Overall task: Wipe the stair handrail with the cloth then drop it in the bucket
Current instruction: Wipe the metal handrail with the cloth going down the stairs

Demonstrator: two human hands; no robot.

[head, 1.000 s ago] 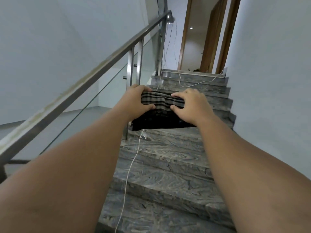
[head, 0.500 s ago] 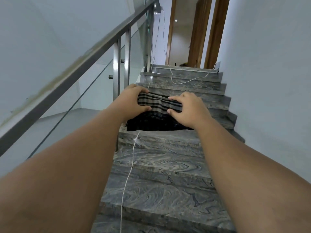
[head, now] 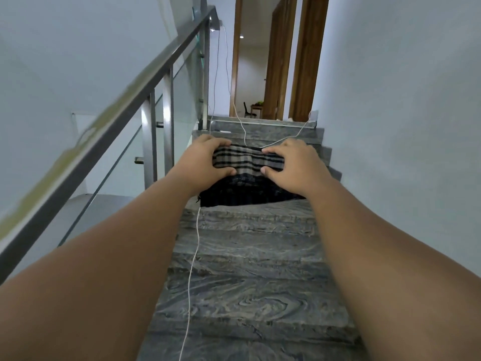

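Between the fingers, cloth hangs spread, L hand & R hand each pinching its top edge; rec. bunching it before reaching handrail, well left.

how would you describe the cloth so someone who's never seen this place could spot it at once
Look up the grey marbled stairs, right of the steel handrail. There the left hand and right hand grip a cloth between them. It is the only fabric in view: grey with black stripes on top, dark below, unlike the thin white cable nearby.
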